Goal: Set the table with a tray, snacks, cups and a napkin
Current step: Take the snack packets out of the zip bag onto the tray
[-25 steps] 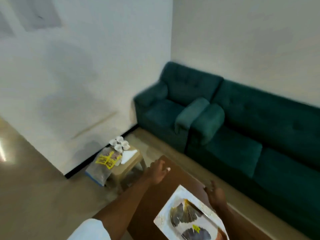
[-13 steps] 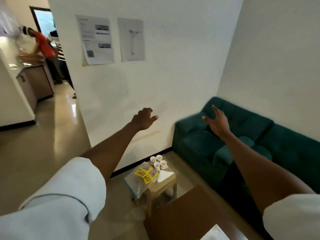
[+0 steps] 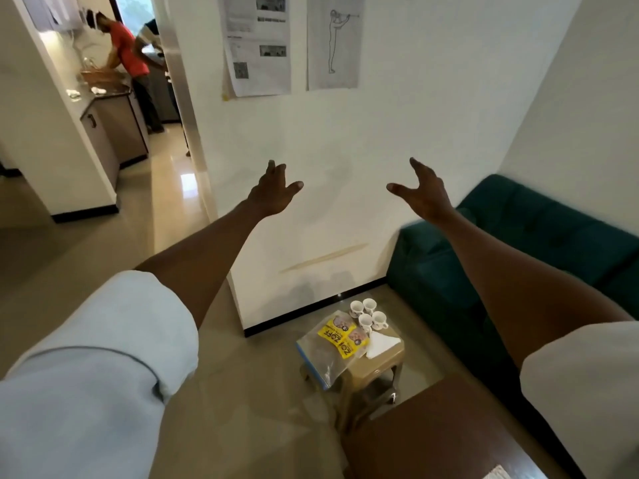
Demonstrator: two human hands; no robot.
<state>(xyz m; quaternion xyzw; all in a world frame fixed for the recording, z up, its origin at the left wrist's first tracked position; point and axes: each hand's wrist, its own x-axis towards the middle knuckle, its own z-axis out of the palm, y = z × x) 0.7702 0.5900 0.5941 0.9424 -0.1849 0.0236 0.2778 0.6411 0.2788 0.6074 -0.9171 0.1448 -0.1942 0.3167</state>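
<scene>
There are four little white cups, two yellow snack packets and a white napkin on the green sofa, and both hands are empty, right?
Not quite. The cups, the yellow snack packets and the napkin sit on a small tan stool beside the green sofa, not on it, as the head view shows. The left hand and right hand are indeed empty.

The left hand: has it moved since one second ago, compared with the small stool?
Yes. The left hand was low, beside the stool; now it is raised far above it, open and empty, in front of the white wall.
</scene>
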